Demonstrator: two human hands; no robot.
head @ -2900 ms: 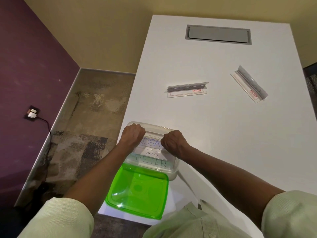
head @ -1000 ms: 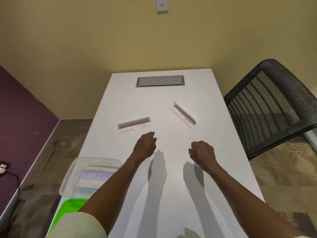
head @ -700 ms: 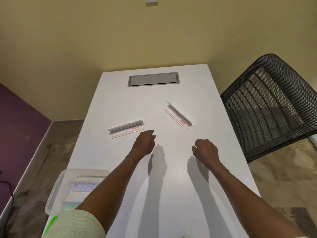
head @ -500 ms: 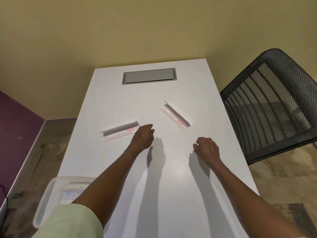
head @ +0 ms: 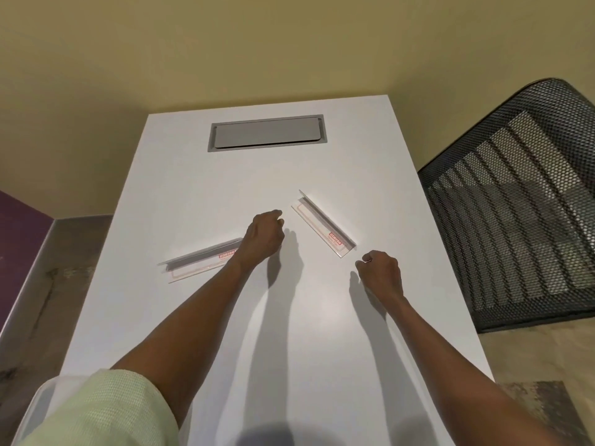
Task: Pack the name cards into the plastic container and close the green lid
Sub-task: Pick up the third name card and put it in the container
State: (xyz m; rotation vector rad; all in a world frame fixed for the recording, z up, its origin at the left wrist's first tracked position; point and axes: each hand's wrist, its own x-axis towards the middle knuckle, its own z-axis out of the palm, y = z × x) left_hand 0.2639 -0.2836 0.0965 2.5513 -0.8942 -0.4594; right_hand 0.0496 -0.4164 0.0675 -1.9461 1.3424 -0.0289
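Reaching out over the white table point(head: 199, 333), your two bare arms stretch forward from pale green sleeves, and both hands are empty. Your left hand point(head: 263, 237) hangs between the two name cards, back up and fingers curled loosely inward; its wrist covers the right end of the left card point(head: 198, 261), but you cannot tell whether it touches that card, and the fingertips sit just beside the near end of the right card point(head: 323, 227) with a small gap showing. Your right hand point(head: 381, 270) is loosely curled too, knuckles up, the thumb and forefinger drawn close together with nothing between them; it sits just below the lower right end of the right card, apart from it. Both cards are clear folded holders lying on the table, each with a small red label near one end. The left card lies nearly level, rising slightly to the right; the right card runs on a slant from upper left to lower right. They are well apart from each other, with your left hand in the gap. Far up the table a grey hatch point(head: 266, 132) is set flush in the top. A black mesh chair point(head: 515, 214) stands off the right edge. At the lower left, a pale clear edge shows by your left sleeve point(head: 103, 410); whether it is the container cannot be told. The hands' shadows fall on the table below them.
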